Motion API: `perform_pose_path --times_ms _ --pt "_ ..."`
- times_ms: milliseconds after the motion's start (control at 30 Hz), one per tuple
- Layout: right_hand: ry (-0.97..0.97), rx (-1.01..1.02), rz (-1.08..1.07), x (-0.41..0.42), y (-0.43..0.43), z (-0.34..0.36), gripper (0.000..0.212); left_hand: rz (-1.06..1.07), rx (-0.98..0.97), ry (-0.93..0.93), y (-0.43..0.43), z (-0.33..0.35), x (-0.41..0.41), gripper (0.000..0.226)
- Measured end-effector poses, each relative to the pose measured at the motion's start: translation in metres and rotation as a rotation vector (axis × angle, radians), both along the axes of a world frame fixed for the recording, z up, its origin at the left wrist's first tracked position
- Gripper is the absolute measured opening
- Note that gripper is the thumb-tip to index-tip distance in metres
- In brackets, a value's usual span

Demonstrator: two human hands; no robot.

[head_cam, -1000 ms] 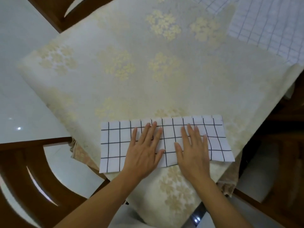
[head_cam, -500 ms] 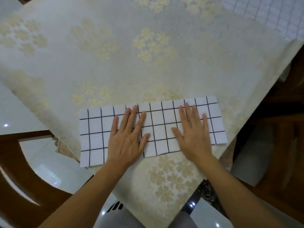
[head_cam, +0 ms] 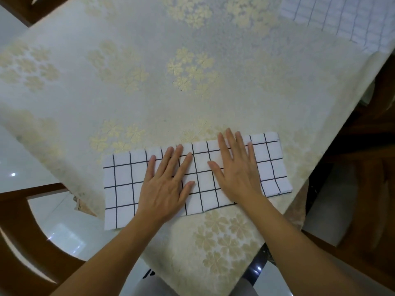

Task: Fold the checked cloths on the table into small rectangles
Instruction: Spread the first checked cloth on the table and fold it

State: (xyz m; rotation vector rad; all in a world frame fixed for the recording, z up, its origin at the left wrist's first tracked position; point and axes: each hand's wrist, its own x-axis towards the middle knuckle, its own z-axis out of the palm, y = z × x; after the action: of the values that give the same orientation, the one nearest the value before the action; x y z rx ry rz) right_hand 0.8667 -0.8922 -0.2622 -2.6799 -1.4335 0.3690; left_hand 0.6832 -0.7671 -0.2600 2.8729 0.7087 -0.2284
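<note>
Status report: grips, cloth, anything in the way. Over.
Left grip, right grip flat on folded checked cloth. Cloth a long strip, not yet small. Second cloth far right, nothing in the way.

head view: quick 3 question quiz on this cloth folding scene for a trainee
1. True or false: the left hand and the right hand both lie flat, fingers straight, on the folded checked cloth.
2. Where does the other checked cloth lie? A: at the far right of the tablecloth. B: on a wooden chair. C: under the left hand.
3. Fill in: the tablecloth bears a pattern of pale gold ____.
Key: 1 true; 2 A; 3 flowers.
</note>
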Motion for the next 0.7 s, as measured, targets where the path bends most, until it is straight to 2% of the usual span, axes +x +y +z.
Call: perform_pose_path --times_ms 267,367,433,567,700 --pt "-0.046 -0.075 -0.083 0.059 -0.071 0.000 0.071 0.101 0.012 -0.039 0.029 0.002 -0.044 0.066" --pt "-0.045 -0.080 -0.109 0.066 -0.076 0.002 0.071 0.136 0.016 -0.055 0.031 0.005 -0.053 0.067" --pt "-0.049 -0.061 -0.157 0.058 -0.071 0.007 0.074 0.086 0.020 -0.070 0.022 0.006 -0.052 0.068" --pt "-0.029 -0.034 -0.040 0.029 -0.056 0.005 0.077 -0.018 0.019 -0.077 0.004 0.003 -0.050 0.067" --pt "-0.030 -0.026 -0.032 0.029 -0.068 -0.003 0.074 0.039 0.015 -0.055 0.015 0.004 -0.060 0.067"
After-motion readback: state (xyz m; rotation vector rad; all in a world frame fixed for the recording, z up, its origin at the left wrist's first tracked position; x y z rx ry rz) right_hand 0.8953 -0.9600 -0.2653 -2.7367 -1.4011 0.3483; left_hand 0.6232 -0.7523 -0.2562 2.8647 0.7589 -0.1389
